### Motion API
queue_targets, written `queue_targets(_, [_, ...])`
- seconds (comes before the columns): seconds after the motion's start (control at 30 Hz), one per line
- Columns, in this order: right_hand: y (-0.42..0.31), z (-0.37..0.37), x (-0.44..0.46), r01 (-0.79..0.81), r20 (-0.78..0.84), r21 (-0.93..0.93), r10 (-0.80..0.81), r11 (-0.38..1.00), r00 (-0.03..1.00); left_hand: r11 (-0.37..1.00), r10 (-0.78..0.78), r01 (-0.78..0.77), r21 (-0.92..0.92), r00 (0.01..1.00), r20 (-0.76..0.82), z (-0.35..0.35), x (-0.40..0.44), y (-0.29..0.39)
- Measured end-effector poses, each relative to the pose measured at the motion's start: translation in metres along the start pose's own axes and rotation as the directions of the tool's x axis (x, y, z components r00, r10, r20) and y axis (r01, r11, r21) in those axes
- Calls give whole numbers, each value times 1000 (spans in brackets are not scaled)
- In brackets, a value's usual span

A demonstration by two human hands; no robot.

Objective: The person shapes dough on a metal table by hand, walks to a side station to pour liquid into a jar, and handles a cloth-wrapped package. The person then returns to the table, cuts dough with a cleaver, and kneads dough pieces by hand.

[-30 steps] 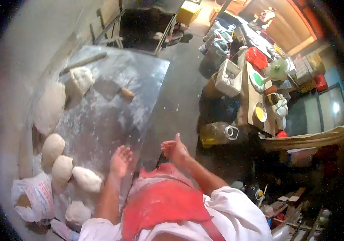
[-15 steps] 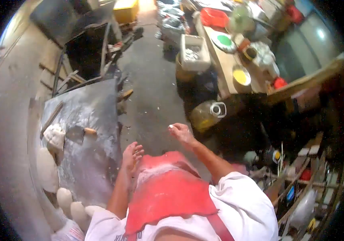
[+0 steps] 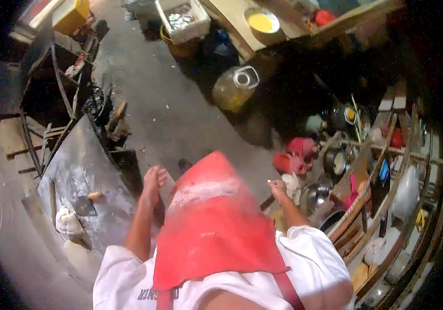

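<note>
My left hand (image 3: 155,178) hangs at the left of the red apron (image 3: 216,227), its fingers loosely spread with nothing in them. It is nearest to the floured metal-topped table (image 3: 123,204). On that tabletop lie a white lump of dough (image 3: 68,221) and a scraper (image 3: 84,205) with a wooden handle. My right hand (image 3: 279,191) is out at the right of the apron, fingers closed in a pinch. A small white bit (image 3: 269,181) shows at its fingertips; its kind cannot be made out. Near that hand are a red plastic jug-like thing (image 3: 288,163) and a metal bowl (image 3: 317,196).
Ahead on the floor stands a clear plastic jug (image 3: 231,90) with a white handle. Beyond it are a white foam box (image 3: 188,32) and a bench with a bowl of yellow stuff (image 3: 261,21). Cluttered wooden shelves (image 3: 368,206) line the right side.
The view has swung to the right, so the jug, box and bench sit further left and higher. My right hand has moved right, away from my front; my left hand stays open at my side.
</note>
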State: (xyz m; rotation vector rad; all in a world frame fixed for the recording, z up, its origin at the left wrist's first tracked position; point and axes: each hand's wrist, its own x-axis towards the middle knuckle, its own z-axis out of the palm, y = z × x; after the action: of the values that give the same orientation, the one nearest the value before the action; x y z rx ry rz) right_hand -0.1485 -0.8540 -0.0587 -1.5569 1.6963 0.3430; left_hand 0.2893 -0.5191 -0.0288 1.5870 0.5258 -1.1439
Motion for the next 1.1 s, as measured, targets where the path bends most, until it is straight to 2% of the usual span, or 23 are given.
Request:
queue_targets(0.03, [15, 1, -8, 49, -17, 5, -49, 999, 999, 1000, 4, -4, 17, 1000, 7, 1, 7, 1])
queue_targets(0.07, [62, 21, 11, 18, 32, 82, -21, 996, 999, 999, -21, 22, 25, 999, -36, 9, 2, 11])
queue_targets(0.1, [92, 40, 21, 5, 35, 44, -7, 999, 999, 999, -27, 28, 40, 999, -36, 11, 8, 12])
queue_targets(0.17, [24, 19, -28, -31, 91, 10, 30, 999, 995, 996, -74, 74, 54, 997, -18, 14, 26, 10])
queue_targets(0.2, [56, 38, -2, -83, 133, 217, 55, 973, 990, 995, -79, 80, 65, 997, -20, 21, 28, 10])
queue_targets(0.27, [130, 78, 56, -216, 217, 586, 105, 781, 970, 995, -98, 98, 15, 995, -32, 43, 36, 17])
queue_targets(0.3, [151, 86, 84, -215, 217, 589, 104, 779, 971, 995, -95, 95, 18, 995, -32, 58, 43, 20])
queue_targets(0.37, [172, 82, 137, -264, 348, 742, -18, 616, 937, 989, -126, 129, 73, 991, -51, 93, 63, 27])
queue_targets(0.4, [127, 38, 131, 17, 155, 361, -78, 932, 985, 982, -146, 152, 114, 987, -62, 116, 73, 31])
queue_targets(0.43, [54, -27, 118, 252, 255, -13, -240, 968, 937, 984, -140, 145, 104, 989, -55, 145, 81, 36])
queue_targets(0.5, [29, -71, 157, 62, 286, 147, -102, 987, 953, 986, -164, 166, 29, 984, -73, 190, 82, 52])
queue_targets(0.53, [15, -91, 168, 1, 198, 308, -65, 951, 978, 985, -157, 160, 60, 986, -54, 209, 91, 60])
queue_targets(0.57, [-24, -121, 164, -34, 27, 422, 25, 906, 999, 988, -141, 144, 54, 989, -53, 231, 100, 74])
queue_targets(0.63, [-27, -147, 211, -11, -56, 590, 55, 808, 997, 975, 37, -64, 212, 991, 126, 274, 100, 104])
queue_targets(0.7, [-57, -186, 232, -101, 31, 670, 108, 736, 994, 965, 105, -131, 228, 987, 122, 312, 95, 132])
queue_targets(0.73, [-67, -198, 250, -98, 37, 500, 91, 860, 995, 953, 154, -188, 237, 975, 157, 322, 98, 143])
queue_targets(0.77, [-79, -200, 265, -94, 49, 498, 80, 862, 996, 937, 199, -245, 249, 960, 195, 331, 101, 153])
queue_targets(0.87, [-112, -193, 302, 118, -45, 423, -109, 898, 993, 953, 150, -197, 229, 967, 207, 335, 119, 169])
queue_targets(0.9, [-134, -194, 307, 34, 38, 375, -52, 927, 998, 967, 126, -171, 192, 966, 224, 332, 133, 167])
queue_targets(0.97, [-171, -187, 310, 128, 67, 306, -156, 943, 986, 970, 116, -150, 189, 976, 183, 331, 158, 171])
queue_targets(1.0, [-183, -181, 311, 217, 18, 217, -226, 952, 974, 964, 109, -142, 225, 982, 154, 332, 169, 178])
queue_targets(1.03, [-206, -184, 303, 209, 44, 171, -219, 963, 975, 960, 104, -132, 248, 987, 123, 338, 180, 186])
queue_targets(1.1, [-216, -174, 311, 292, 57, 187, -307, 938, 950, 957, 118, -151, 248, 982, 145, 350, 197, 209])
